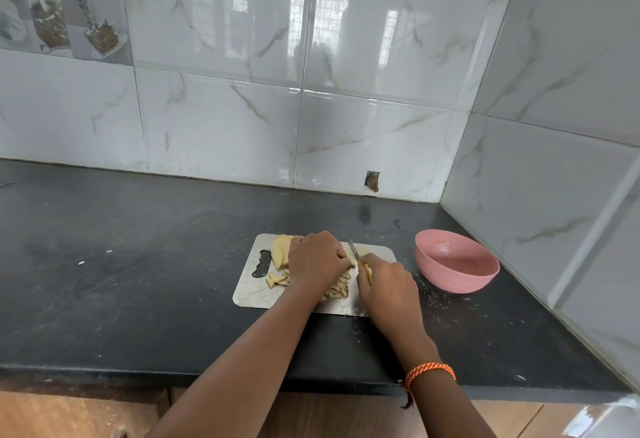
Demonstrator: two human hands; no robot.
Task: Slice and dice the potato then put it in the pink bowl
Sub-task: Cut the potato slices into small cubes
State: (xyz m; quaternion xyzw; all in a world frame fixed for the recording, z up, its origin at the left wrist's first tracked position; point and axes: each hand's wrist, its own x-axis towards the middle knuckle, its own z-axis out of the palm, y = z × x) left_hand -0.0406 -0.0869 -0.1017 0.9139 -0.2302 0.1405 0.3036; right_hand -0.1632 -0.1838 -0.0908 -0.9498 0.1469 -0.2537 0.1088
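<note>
Steel cutting board (249,290) on black countertop (121,264), left hand (317,261) curled over potato slices (281,251), cut potato sticks (277,279) beside it, right hand (389,285) gripping knife (354,251) by its handle, blade tip raised, pink bowl (457,266) just right of board.

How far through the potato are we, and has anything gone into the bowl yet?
Partly done. Cut strips already lie on the board. In hand: the left hand holds potato down while the right hand cuts with the knife. Left: uncut slices at the board's far corner still need cutting, and the pink bowl holds no potato pieces, only faint residue, so the transfer has not begun.
</note>
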